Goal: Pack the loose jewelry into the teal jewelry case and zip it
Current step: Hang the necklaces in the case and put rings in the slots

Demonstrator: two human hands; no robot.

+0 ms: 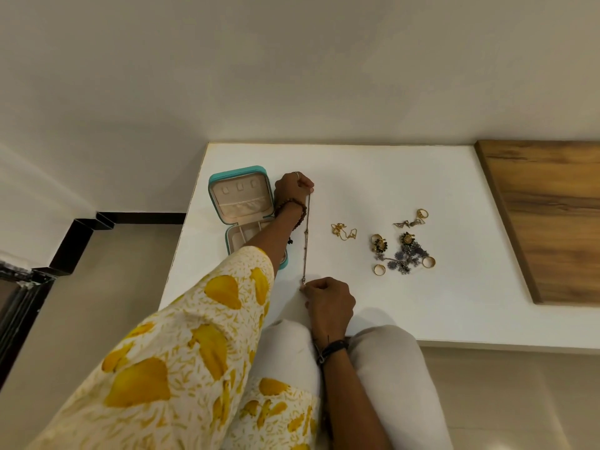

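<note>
Both hands pinch a chain (306, 241); left (293, 190), right (329, 300).

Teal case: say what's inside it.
The teal case lies open: the lid shows three small tabs and an elastic pocket; no jewelry visible. The left forearm covers most of the bottom tray.

Head camera looks steeply down onto the white table (406, 190).

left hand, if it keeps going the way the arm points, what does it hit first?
Probably nothing on the table: the left hand, pinching the chain, points toward the far edge, bare white surface ahead, then the wall. The case sits beside it, off that line. Depth unclear.
</note>
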